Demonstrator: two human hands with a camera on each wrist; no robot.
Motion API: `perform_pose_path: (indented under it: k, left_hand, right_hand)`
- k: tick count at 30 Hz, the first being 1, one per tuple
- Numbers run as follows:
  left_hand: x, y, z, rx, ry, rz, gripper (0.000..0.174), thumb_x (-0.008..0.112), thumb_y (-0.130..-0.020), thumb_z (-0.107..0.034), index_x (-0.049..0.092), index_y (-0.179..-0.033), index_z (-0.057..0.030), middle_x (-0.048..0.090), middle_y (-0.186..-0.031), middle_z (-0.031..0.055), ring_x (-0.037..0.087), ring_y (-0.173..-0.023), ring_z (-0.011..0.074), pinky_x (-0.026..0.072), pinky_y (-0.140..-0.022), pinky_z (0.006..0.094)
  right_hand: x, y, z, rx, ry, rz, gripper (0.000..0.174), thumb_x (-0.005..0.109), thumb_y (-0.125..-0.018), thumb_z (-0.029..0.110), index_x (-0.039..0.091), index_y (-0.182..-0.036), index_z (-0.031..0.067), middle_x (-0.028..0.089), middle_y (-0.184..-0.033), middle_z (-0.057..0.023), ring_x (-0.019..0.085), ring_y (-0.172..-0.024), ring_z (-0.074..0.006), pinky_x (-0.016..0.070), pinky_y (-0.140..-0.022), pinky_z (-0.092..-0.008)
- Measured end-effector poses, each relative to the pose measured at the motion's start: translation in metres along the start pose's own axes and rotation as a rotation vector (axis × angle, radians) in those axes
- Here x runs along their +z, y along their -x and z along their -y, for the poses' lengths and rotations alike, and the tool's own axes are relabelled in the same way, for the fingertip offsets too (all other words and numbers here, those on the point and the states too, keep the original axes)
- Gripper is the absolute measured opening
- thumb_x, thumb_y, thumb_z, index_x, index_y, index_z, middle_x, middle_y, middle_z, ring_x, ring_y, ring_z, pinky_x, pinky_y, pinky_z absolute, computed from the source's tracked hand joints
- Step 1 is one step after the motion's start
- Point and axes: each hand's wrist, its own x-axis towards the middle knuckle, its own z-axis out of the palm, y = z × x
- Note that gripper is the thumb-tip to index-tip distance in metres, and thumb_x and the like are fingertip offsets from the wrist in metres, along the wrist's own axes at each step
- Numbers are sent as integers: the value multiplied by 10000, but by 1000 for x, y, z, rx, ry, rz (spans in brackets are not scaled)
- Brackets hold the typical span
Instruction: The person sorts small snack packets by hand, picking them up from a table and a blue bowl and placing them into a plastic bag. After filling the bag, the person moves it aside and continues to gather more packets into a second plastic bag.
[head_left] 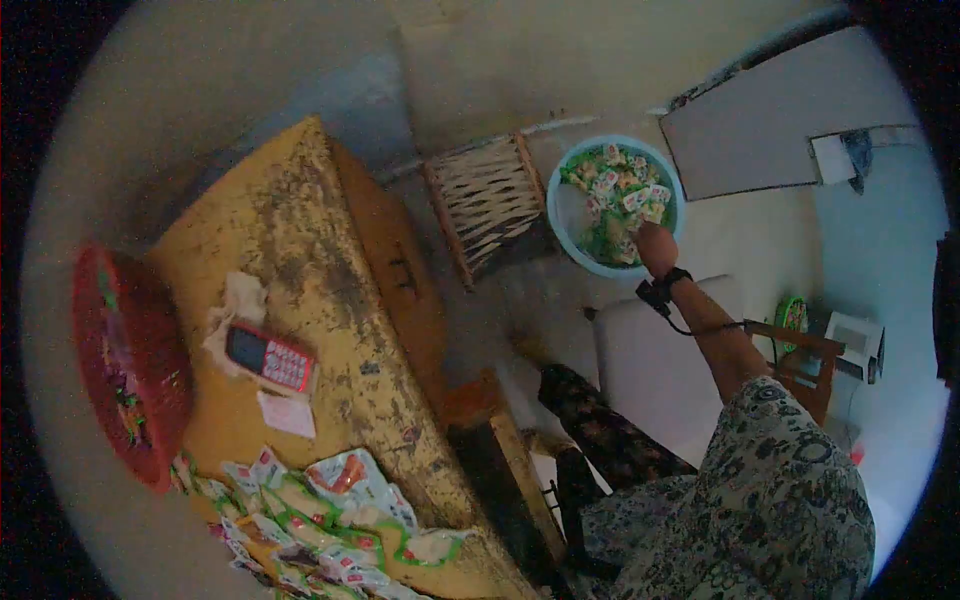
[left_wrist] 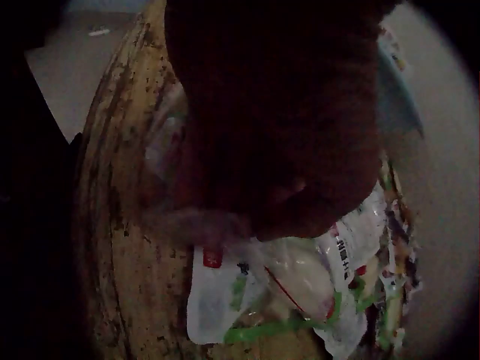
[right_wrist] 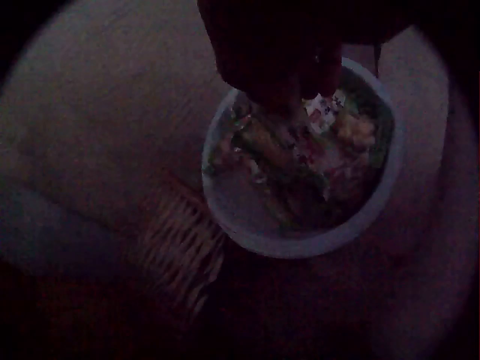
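In the head view my right hand (head_left: 657,250) reaches over the rim of a light blue tub (head_left: 558,225) full of small printed plastic packets (head_left: 605,185). The right wrist view shows the fingers of this hand (right_wrist: 274,67) bent down, pinching a packet (right_wrist: 289,135) above the others. My left hand (left_wrist: 285,165), very dark in the left wrist view and out of sight in the head view, has its fingers curled on a blurred, clear plastic packet (left_wrist: 161,161). Just below it, white and green packets (left_wrist: 300,274) lie on the worn yellow table (left_wrist: 124,262).
A red basket (head_left: 130,370) with colourful contents stands at the table's far left. A keypad phone (head_left: 270,357), a cloth (head_left: 240,300) and a pale pink slip (head_left: 287,414) lie on the table. A woven stool (head_left: 490,205) stands beside the tub; a wooden chair (head_left: 805,365) is at right.
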Motion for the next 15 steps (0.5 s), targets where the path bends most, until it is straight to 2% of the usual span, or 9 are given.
perform_pose_path:
  k: [3,6,10,11,13,15]
  left_hand:
    - [-9,2,9,10,58,23,75,642,-832,-82,644,-893,-38,607,-801,50,573,-733,158,510,-556,320]
    - [-38,-2,37,20,154,44,78,643,-828,-80,648,-894,-38,606,-798,49,573,-731,158,509,-554,320]
    - [-120,-18,119,64,369,88,83,645,-823,-76,652,-895,-37,605,-793,47,572,-728,158,508,-551,319]
    - [-112,-2,100,113,315,72,47,644,-829,-87,650,-859,-52,614,-803,34,562,-724,143,489,-574,303]
    - [-80,55,19,208,203,32,59,643,-840,-109,648,-788,-81,632,-824,9,541,-716,113,450,-620,270]
    - [-80,65,20,273,420,80,102,663,-862,-171,661,-808,-84,628,-799,7,543,-697,108,442,-614,269]
  right_hand:
    - [-55,25,10,-53,-103,-126,263,595,-880,289,657,-927,38,662,-911,-193,630,-850,-393,502,-745,-461]
    - [-88,61,26,-224,-303,-362,186,612,-881,231,604,-877,46,602,-818,-129,619,-802,-306,512,-714,-411]
    - [-160,138,104,-216,-801,-172,127,662,-884,160,602,-887,48,566,-792,-61,572,-750,-195,477,-679,-348]
    - [-182,158,126,-212,-905,-96,122,674,-883,151,608,-896,49,562,-790,-49,554,-745,-172,467,-675,-336]
    - [-211,202,163,-345,-995,-8,125,683,-889,155,617,-905,50,561,-792,-36,524,-733,-147,454,-675,-313]
    - [-227,252,202,-630,-981,2,143,676,-902,181,625,-905,47,570,-800,-34,502,-716,-143,445,-681,-290]
